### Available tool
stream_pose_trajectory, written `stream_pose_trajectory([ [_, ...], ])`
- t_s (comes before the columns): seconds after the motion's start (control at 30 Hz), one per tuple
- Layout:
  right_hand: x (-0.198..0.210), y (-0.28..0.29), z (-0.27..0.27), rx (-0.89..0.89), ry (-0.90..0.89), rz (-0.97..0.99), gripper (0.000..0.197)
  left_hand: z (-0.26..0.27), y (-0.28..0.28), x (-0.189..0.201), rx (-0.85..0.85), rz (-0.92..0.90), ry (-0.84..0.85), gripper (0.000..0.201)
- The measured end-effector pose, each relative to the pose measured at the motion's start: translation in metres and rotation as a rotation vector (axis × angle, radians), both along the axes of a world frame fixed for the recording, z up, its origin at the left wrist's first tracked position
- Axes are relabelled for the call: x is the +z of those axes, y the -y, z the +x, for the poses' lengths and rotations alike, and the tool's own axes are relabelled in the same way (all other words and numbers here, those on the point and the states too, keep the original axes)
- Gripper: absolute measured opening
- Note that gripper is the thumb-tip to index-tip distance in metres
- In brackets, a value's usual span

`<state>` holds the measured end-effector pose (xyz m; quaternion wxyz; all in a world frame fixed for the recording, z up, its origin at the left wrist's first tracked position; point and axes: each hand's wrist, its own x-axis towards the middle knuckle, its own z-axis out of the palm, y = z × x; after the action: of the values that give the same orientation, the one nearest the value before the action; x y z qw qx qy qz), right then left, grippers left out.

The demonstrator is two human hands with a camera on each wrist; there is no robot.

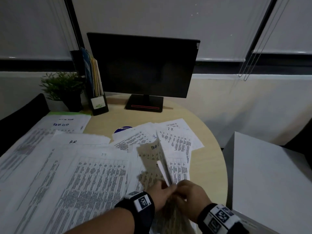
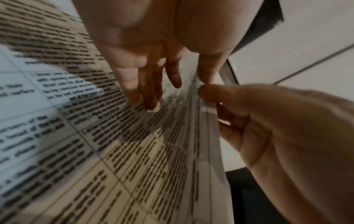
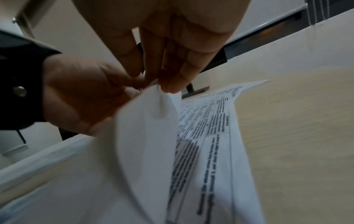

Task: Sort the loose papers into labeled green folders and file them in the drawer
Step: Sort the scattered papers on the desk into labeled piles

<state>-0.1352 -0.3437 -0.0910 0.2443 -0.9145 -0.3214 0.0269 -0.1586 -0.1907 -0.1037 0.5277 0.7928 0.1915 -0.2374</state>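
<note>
Green folder (image 1: 70, 113) only from head view.

Dim room, blurred wrist views

This is an office. A dark computer monitor (image 1: 143, 65) stands at the back of a round, pale wood bench (image 1: 209, 159), beside a black magazine file (image 1: 98, 100) stuffed with folders and a small potted plant (image 1: 65, 89). Printed tables and sheets hand-marked "H.R." and "Task List" (image 1: 67, 124) cover the bench. Roller blinds (image 1: 168, 22) with hanging cords screen the windows behind.
</note>
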Motion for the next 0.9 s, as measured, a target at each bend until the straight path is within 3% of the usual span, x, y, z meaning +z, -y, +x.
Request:
stream_pose_trajectory([
  [0.1,0.002,-0.001,-0.003,-0.007,-0.068,0.071,0.021,0.004,-0.012,-0.01,0.042,-0.012,0.009,0.041],
  [0.17,0.005,0.0,-0.001,-0.171,-0.072,0.051,0.011,0.004,-0.017,-0.013,0.026,0.084,-0.003,0.017],
  [0.23,0.004,0.007,0.004,-0.378,-0.209,0.004,0.018,0.003,-0.023,-0.018,0.056,0.138,-0.003,0.01],
  [0.27,0.003,0.012,0.006,-0.432,-0.283,0.008,0.025,0.001,-0.024,-0.015,0.096,0.13,0.006,0.013],
  [0.33,-0.002,0.023,0.01,-0.484,-0.344,-0.007,0.031,-0.003,-0.027,-0.011,0.205,0.163,0.076,0.048],
  [0.4,0.0,0.026,0.009,-0.515,-0.369,-0.042,0.025,-0.008,-0.027,-0.001,0.299,0.152,0.182,0.076],
  [0.47,0.002,0.028,0.007,-0.488,-0.358,-0.157,0.012,-0.01,-0.027,0.007,0.307,0.11,0.267,0.085],
  [0.6,0.012,0.028,-0.004,-0.439,-0.228,-0.184,0.015,-0.007,-0.02,0.015,0.149,0.093,0.259,0.043],
  [0.7,0.014,0.019,-0.016,-0.3,-0.123,-0.172,0.017,-0.01,-0.011,0.021,0.109,0.011,0.164,0.042],
  [0.83,0.018,-0.002,-0.033,-0.185,-0.008,-0.178,0.019,-0.01,0.001,0.035,0.142,-0.097,0.098,0.023],
  [0.9,0.015,-0.015,-0.034,-0.143,0.019,-0.235,0.012,-0.005,0.0,0.031,0.218,-0.136,0.101,0.036],
])
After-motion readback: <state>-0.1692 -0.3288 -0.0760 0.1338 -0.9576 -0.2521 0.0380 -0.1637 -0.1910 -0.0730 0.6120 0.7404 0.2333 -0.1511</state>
